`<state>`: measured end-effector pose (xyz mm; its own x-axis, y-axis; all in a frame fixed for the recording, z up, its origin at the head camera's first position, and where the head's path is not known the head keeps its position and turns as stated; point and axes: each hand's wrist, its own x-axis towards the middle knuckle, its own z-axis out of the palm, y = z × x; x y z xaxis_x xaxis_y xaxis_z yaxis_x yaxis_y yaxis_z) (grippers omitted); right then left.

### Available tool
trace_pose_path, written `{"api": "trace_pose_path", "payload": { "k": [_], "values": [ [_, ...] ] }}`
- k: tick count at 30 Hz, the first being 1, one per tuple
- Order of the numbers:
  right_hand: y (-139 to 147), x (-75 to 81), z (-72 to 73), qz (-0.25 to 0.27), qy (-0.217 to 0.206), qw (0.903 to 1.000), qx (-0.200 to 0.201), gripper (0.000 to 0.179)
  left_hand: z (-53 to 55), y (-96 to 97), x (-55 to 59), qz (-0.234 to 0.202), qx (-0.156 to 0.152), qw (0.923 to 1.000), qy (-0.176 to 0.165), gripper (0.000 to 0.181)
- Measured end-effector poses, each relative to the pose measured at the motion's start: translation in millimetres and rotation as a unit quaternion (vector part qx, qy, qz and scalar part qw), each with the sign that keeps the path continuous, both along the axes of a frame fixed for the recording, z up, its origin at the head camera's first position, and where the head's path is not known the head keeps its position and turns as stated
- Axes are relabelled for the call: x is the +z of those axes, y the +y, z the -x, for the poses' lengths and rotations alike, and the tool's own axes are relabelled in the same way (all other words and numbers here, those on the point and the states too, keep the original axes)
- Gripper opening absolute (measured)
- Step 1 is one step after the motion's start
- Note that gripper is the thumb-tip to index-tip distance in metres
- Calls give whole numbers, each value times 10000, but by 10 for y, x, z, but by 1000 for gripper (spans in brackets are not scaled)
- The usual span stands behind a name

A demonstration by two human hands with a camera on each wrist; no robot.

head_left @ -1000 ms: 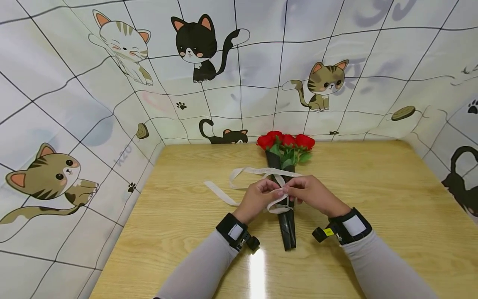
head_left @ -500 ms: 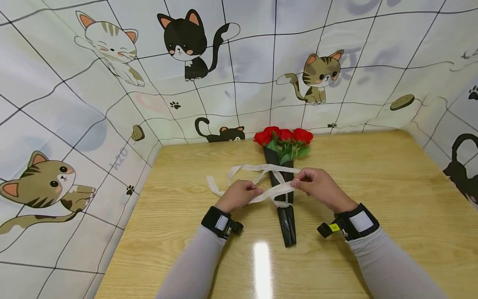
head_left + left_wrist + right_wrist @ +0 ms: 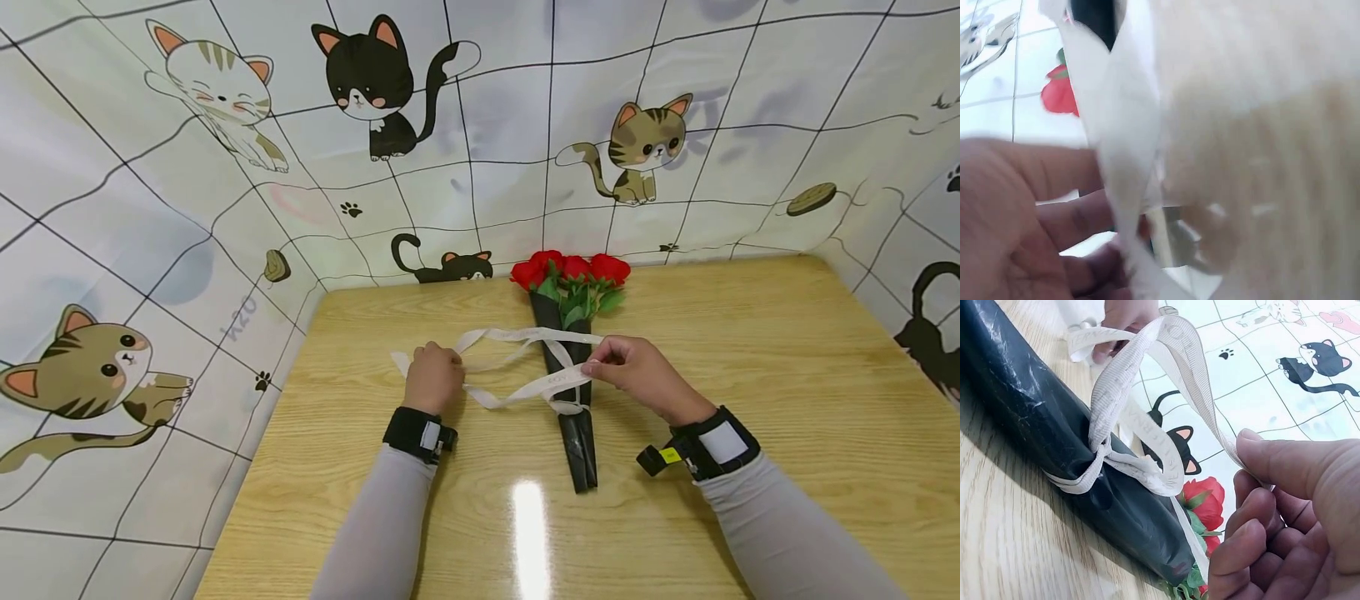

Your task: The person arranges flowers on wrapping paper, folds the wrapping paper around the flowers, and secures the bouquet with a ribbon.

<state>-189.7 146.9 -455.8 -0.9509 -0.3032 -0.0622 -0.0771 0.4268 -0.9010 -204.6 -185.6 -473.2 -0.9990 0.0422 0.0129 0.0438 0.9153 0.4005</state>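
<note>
A bouquet of red roses in black wrapping lies on the table, flowers towards the wall. Pale printed ribbon is knotted around the wrapping's middle, with loops spreading leftward. Thumb and fingers of my right hand pinch a ribbon loop just over the wrapping; the right wrist view shows that pinch closely. Off to the left, my left hand holds a stretch of ribbon, a loose tail poking out past it. In the blurred left wrist view its fingers curl behind the ribbon.
The wooden table meets a cloth backdrop printed with cartoon cats at its back and sides. Both wrists carry black straps with small cameras. A bright light reflection shows near the front.
The hands were together at the knot; the left hand has since moved left along the ribbon, drawing it out. The right hand shifted slightly and keeps its pinch.
</note>
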Motion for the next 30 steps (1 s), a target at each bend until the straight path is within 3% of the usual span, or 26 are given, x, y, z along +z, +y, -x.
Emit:
{"api": "trace_pose_path", "payload": {
  "k": [3, 6, 9, 12, 16, 20, 24, 27, 30],
  "values": [
    [-4, -2, -10, 62, -11, 10000, 13, 19, 47, -49, 100, -381, 322, 9979, -406, 42],
    [-5, 4, -25, 83, -4, 10000, 25, 19, 162, -51, 169, -575, 554, 9961, -377, 49],
    [2, 2, -34, 70, 22, 10000, 36, 19, 309, 3, 169, -329, 297, 9989, -127, 32],
    [0, -15, -35, 125, 8, 9999, 72, 19, 414, 72, 128, 90, -79, 9996, -259, 32],
    [-22, -44, -29, 155, -6, 9998, 159, 16, 431, 103, 85, 264, -99, 9985, -468, 19],
    [-34, -58, -27, 98, -5, 9998, 165, 14, 326, 61, 201, -299, 119, 9995, 74, 19],
    [-25, -55, -27, 86, -27, 9998, 155, 16, 88, 17, 607, -940, 211, 9917, 851, 21],
    [-3, -51, -18, 58, -22, 9999, 141, 18, -167, 28, 977, -1517, 62, 9794, 1331, 19],
    [25, -48, -8, 27, 7, 10000, 93, 18, -423, 119, 1268, -2250, -556, 9548, 1864, 15]
  ]
}}
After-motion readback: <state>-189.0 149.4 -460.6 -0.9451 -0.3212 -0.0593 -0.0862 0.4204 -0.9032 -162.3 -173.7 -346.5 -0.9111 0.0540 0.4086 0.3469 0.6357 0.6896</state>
